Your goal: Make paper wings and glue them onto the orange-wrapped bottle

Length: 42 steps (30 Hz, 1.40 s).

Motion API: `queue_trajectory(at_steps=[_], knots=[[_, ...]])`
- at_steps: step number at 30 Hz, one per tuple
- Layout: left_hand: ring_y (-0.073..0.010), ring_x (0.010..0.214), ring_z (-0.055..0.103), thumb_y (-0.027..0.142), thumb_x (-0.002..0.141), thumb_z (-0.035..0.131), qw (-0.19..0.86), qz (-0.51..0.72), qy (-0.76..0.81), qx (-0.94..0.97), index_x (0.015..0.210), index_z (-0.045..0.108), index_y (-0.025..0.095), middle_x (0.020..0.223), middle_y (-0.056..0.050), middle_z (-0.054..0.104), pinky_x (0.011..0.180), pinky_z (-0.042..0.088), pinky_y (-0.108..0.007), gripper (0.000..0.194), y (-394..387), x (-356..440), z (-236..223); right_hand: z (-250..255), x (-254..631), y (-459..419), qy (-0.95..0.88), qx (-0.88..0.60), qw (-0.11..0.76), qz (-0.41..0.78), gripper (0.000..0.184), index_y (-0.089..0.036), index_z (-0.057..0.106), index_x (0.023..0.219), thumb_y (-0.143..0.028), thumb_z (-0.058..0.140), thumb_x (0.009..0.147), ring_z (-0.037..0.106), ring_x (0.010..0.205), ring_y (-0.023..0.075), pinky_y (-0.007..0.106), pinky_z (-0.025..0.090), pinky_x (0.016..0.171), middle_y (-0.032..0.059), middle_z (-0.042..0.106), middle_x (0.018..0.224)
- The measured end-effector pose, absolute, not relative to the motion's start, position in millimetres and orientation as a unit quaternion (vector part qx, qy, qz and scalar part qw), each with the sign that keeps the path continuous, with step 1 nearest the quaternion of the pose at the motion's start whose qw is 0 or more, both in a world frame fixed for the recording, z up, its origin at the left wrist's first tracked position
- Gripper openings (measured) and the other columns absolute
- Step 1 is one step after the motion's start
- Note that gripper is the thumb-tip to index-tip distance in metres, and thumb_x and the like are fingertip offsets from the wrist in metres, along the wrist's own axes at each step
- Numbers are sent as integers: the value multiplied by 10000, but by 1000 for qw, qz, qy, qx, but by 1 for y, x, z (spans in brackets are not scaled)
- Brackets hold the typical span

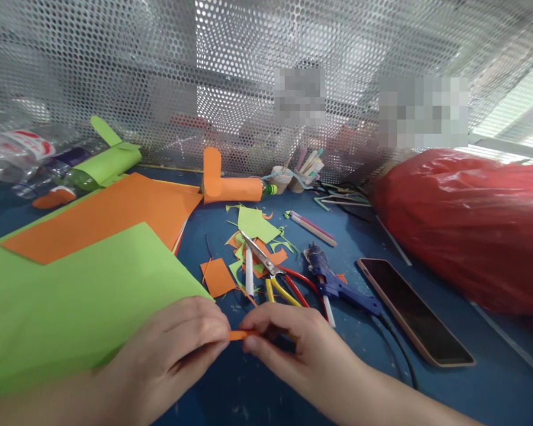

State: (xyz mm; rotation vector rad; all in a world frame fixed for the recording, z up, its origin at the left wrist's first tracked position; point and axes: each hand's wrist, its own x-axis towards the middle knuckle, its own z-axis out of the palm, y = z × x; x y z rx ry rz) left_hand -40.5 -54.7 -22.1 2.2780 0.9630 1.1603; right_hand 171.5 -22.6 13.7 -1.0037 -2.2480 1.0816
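Between my two hands a small strip of orange paper (237,335) is stretched level above the blue table. My left hand (173,343) pinches its left end, and its wrist lies over a large green paper sheet (93,296). At the other end, thumb and fingertips of my right hand (302,349) close on the strip. Just beyond my hands are red-handled scissors (266,260), pliers with yellow handles (288,293) and an orange paper square (219,277). A blue glue gun (337,284) rests to the right, its cord running toward me.
Orange sheets (115,213) lie at left, near a green-wrapped bottle (106,165) and clear plastic bottles (22,148). An orange-wrapped bottle (235,189) and cups of sticks (299,180) stand behind. A phone (413,310) and a red plastic bag (466,225) occupy the right.
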Motion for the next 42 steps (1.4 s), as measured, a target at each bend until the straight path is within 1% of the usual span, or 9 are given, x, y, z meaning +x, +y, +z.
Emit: queue_trajectory(at_steps=[5, 11, 15, 21, 25, 27, 30, 35, 42], knots=[[-138, 790, 668, 111, 838, 603, 176, 423, 395, 796, 948, 575, 234, 865, 13, 689, 755, 539, -224, 167, -53, -41, -27, 12, 170, -21, -781, -395, 222, 430, 122, -149, 681, 876, -184, 566, 861, 619, 594, 116, 205, 476, 539, 18, 696, 685], [-126, 813, 674, 174, 838, 609, 273, 372, 497, 735, 889, 618, 270, 863, 47, 698, 754, 529, -198, 110, -51, -42, -19, 11, 170, -19, -708, -430, 201, 523, 167, -146, 661, 858, -289, 575, 868, 648, 623, 137, 236, 510, 583, 41, 708, 692], [-117, 791, 673, 198, 864, 581, 304, 384, 499, 715, 863, 635, 274, 837, 56, 700, 733, 525, -184, 93, -49, -42, -16, 11, 170, -18, -663, -440, 196, 573, 193, -149, 646, 853, -332, 584, 855, 625, 594, 120, 233, 509, 578, 33, 687, 681], [-86, 770, 677, 190, 866, 610, 317, 398, 475, 718, 883, 643, 291, 833, 84, 711, 726, 517, -144, 108, -49, -44, -21, 17, 167, -17, -603, -415, 201, 651, 375, -152, 606, 723, -471, 501, 891, 574, 540, 80, 197, 479, 548, 26, 652, 633], [-76, 780, 670, 153, 877, 619, 283, 405, 432, 754, 913, 629, 291, 848, 87, 704, 750, 503, -138, 143, -52, -47, -22, 18, 167, -19, -579, -405, 187, 682, 399, -147, 595, 703, -512, 558, 857, 575, 527, 72, 193, 484, 545, 22, 653, 629], [-75, 793, 665, 155, 900, 606, 259, 400, 400, 783, 938, 621, 278, 855, 75, 698, 767, 497, -138, 130, -53, -47, -20, 18, 167, -21, -566, -406, 172, 696, 380, -143, 605, 746, -510, 587, 842, 569, 519, 63, 185, 482, 543, 11, 654, 627], [-71, 767, 664, 212, 958, 546, 213, 395, 349, 823, 949, 618, 240, 826, 52, 701, 770, 499, -128, 78, -54, -46, -14, 19, 167, -23, -556, -404, 145, 712, 318, -136, 619, 789, -451, 633, 826, 560, 514, 48, 170, 481, 545, -7, 648, 620], [-75, 814, 685, 240, 1010, 454, 131, 409, 292, 855, 998, 631, 184, 850, 9, 739, 864, 498, -125, 186, -55, -46, -8, 19, 168, -24, -534, -408, 119, 731, 223, -133, 627, 801, -351, 674, 815, 559, 490, 38, 161, 491, 539, -24, 645, 589], [-75, 886, 685, 218, 1013, 444, 104, 397, 283, 867, 1031, 629, 166, 917, -15, 745, 947, 463, -126, 193, -56, -50, -14, 13, 168, -24, -502, -411, 116, 752, 273, -142, 611, 761, -344, 790, 719, 569, 485, 43, 139, 469, 505, -34, 652, 571]])
